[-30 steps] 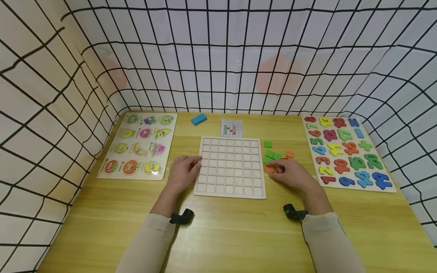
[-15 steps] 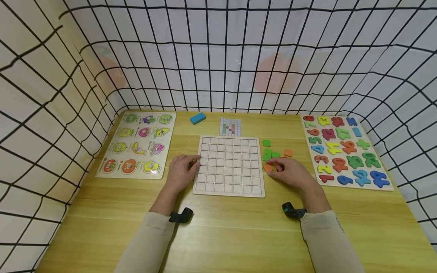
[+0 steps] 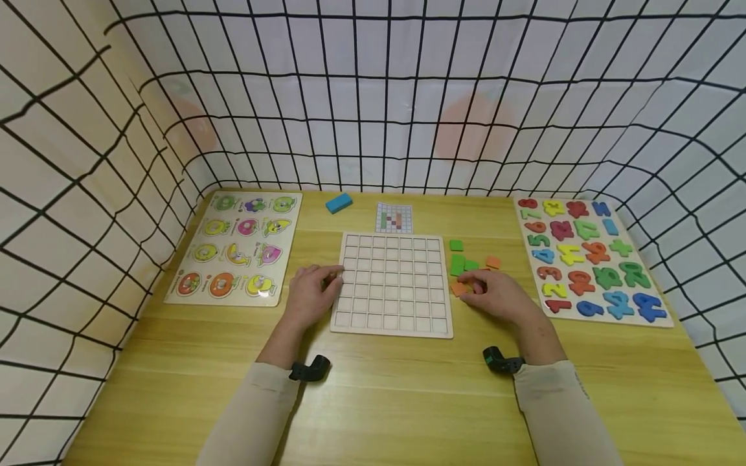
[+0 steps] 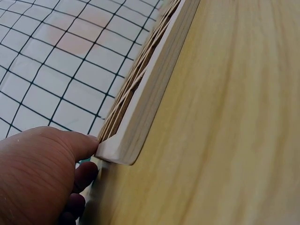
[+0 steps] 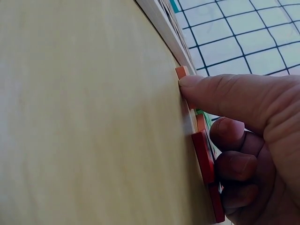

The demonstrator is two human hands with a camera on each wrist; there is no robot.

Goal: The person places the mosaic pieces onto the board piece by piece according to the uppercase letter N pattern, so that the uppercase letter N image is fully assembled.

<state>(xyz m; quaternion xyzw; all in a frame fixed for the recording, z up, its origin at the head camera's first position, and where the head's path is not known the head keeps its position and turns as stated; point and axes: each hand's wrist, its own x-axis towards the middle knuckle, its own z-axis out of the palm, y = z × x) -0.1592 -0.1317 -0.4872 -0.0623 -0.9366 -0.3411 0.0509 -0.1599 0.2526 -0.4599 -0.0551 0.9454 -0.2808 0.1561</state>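
Note:
A pale wooden grid board (image 3: 393, 285) lies flat in the middle of the table. My left hand (image 3: 311, 292) rests at its left edge, index finger and thumb touching the rim. In the left wrist view the thumb (image 4: 84, 144) meets the board near a corner. Beside the board's right edge, my right hand (image 3: 495, 294) pinches an orange tile (image 3: 458, 289) lying low at the table. The right wrist view has the thumb (image 5: 197, 86) on that tile's edge. Red tiles (image 5: 203, 157) sit under its curled fingers. Several green tiles (image 3: 457, 264) lie just beyond.
A small printed pattern card (image 3: 394, 218) and a blue block (image 3: 339, 203) lie behind the board. A fruit puzzle (image 3: 195, 292) is at left, a number puzzle (image 3: 618, 321) at right. Another orange tile (image 3: 493, 262) lies past the right hand. Black wire mesh (image 3: 373, 120) encloses the table.
Two green tiles by the right fingertips have shifted slightly and now line up one behind the other. The right fingers moved only a little; the left hand stays at the board's edge.

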